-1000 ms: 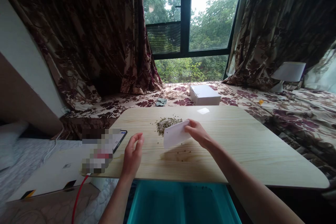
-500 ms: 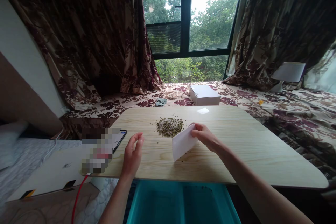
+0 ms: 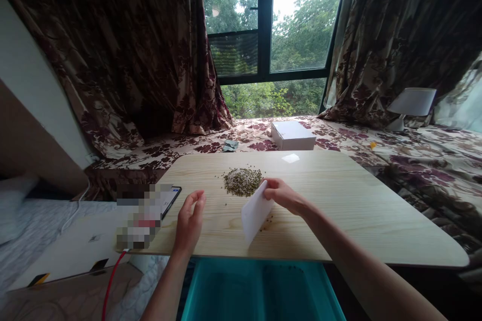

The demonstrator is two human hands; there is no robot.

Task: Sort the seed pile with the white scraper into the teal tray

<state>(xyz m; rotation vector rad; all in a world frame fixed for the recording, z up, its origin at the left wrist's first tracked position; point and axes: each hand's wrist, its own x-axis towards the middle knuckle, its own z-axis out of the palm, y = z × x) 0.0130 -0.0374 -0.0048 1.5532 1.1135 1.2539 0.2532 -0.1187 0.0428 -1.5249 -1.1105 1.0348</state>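
Note:
My right hand point(image 3: 283, 194) pinches a stiff white card point(image 3: 256, 213) by its upper right corner, tilting it over the wooden tabletop. Just beyond the card lies a heap of small greenish-brown beans mixed with white grains point(image 3: 242, 181). A few loose dark beans point(image 3: 268, 221) are scattered to the right of the card, partly behind it. My left hand point(image 3: 190, 216) rests at the near left of the table, fingers loosely bent and thumb a little apart, holding nothing.
Left of my left hand, a phone point(image 3: 172, 203), mostly blurred out, has a red cable point(image 3: 113, 278). Below the table's front edge point(image 3: 226, 257) sits a turquoise two-compartment bin point(image 3: 259, 288), with dark specks in its right side. Behind are a white box point(image 3: 293, 135) and a lamp point(image 3: 413, 102).
My right hand has shifted left with the card, which now stands closer to the table's front edge. The left hand and the heap look unchanged.

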